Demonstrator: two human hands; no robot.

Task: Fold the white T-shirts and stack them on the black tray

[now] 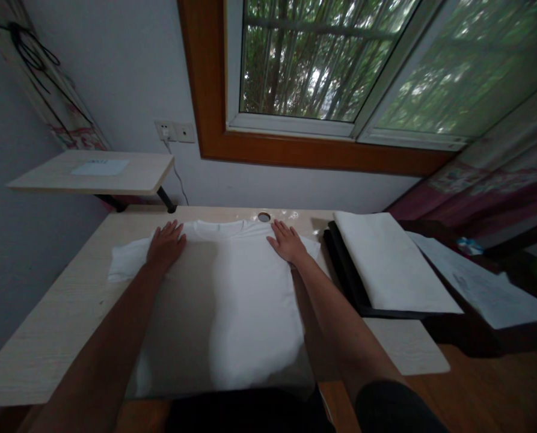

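A white T-shirt (250, 294) lies spread on the pale wooden desk, its neckline toward the wall and its lower part at the desk's near edge. My left hand (166, 243) rests flat on the shirt's left shoulder, fingers stretched out, by the left sleeve. On the right shoulder lies my right hand (287, 240), also flat with its fingers extended and the thumb apart. Neither hand grips the cloth. The right sleeve is partly hidden behind my right hand and forearm. Shadow covers the left half of the shirt.
The desk (70, 307) bears a raised shelf (133, 165) with a paper (100, 167) on it at the back left. To the right, a white sheet (389, 258) lies on a black folded item (347, 264). Beyond are a loose sheet (480, 279) and a curtain (498, 174).
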